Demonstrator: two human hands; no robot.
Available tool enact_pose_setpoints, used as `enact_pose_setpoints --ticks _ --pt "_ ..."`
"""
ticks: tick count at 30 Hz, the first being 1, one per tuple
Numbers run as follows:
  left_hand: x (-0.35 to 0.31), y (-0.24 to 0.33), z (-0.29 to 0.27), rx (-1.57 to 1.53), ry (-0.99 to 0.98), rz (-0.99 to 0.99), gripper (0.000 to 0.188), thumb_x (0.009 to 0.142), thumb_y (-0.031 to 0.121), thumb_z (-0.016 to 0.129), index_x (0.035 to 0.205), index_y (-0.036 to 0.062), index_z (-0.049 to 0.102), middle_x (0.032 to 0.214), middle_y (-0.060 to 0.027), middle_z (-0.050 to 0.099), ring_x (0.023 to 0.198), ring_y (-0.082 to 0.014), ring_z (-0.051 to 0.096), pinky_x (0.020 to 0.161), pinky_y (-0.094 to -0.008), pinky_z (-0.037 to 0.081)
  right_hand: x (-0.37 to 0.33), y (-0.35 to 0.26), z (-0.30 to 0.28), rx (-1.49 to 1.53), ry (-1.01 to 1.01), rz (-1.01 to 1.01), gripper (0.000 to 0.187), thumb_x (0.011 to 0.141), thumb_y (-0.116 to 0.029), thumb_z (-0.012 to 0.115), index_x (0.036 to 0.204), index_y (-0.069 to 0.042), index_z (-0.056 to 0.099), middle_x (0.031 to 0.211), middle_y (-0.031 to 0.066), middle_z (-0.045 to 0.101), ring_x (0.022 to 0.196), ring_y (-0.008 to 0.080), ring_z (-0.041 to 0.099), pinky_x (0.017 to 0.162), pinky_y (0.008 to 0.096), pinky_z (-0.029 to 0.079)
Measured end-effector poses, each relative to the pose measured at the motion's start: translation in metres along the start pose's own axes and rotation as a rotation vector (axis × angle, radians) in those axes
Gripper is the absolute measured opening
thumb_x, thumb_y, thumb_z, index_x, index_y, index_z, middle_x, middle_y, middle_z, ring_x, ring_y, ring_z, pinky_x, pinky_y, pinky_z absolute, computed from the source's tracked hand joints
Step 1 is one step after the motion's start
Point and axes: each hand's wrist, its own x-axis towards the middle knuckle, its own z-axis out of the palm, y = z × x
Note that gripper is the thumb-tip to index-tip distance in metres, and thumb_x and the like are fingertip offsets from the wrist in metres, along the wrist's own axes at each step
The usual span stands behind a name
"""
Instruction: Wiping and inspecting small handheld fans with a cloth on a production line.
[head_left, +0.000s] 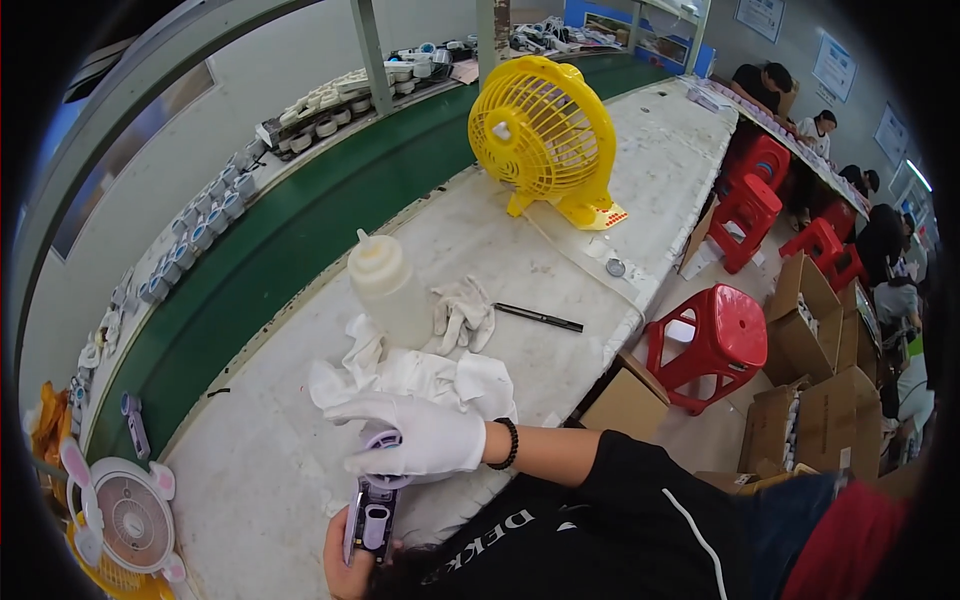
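A small lilac handheld fan point(376, 515) is between my hands near the lower edge, with dark inner parts showing on its handle. Bare, my left hand point(346, 562) grips the handle from below. My right hand point(420, 440), in a white glove with a dark beaded bracelet at the wrist, closes around the fan's round head and hides much of it. Just beyond the glove lies a crumpled white cloth point(450, 378). Behind that cloth stand a translucent squeeze bottle point(385, 285) and a crumpled off-white glove point(464, 312). A black pen point(538, 318) lies to their right.
A yellow desk fan point(545, 135) stands farther back on the white table point(265, 455). A green conveyor belt point(300, 225) runs along the left, carrying a lilac fan point(135, 425). At lower left is a rabbit-eared fan point(128, 515). Red stools point(725, 335) and cardboard boxes point(835, 425) are at right.
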Motion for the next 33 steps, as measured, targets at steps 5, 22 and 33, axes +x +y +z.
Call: enact_pose_setpoints --ticks 5,22,33 --pt "0.000 0.027 0.000 -0.091 0.081 -0.040 0.041 0.097 0.032 0.045 0.116 -0.0027 0.052 0.075 -0.0149 0.066 0.052 -0.0152 0.057 0.049 -0.0265 0.048 0.014 0.008 0.001 -0.057 0.034 -0.081 0.050 0.089 -0.031 0.066 0.131 -0.006 0.053 0.122 0.0169 0.057 0.109 0.0284 0.058 0.092 0.0347 0.048" --pt "0.247 0.035 -0.162 -0.576 0.368 0.098 0.032 0.098 0.033 0.055 0.115 0.0066 0.060 0.097 -0.0055 0.063 0.078 -0.0101 0.056 0.061 -0.0236 0.048 0.036 0.031 0.009 -0.479 0.025 -0.347 0.037 0.084 -0.015 0.069 0.118 -0.002 0.062 0.117 0.0161 0.062 0.108 0.0319 0.060 0.094 0.0373 0.047" --pt "0.182 0.056 -0.108 0.096 0.266 0.052 0.053 0.091 0.028 0.063 0.136 0.0040 0.046 0.126 -0.0118 0.056 0.105 -0.0187 0.061 0.083 -0.0313 0.050 0.030 0.032 0.008 -0.448 -0.030 -0.295 0.032 0.085 -0.003 0.064 0.117 0.000 0.061 0.118 0.0155 0.061 0.106 0.0284 0.060 0.092 0.0344 0.048"
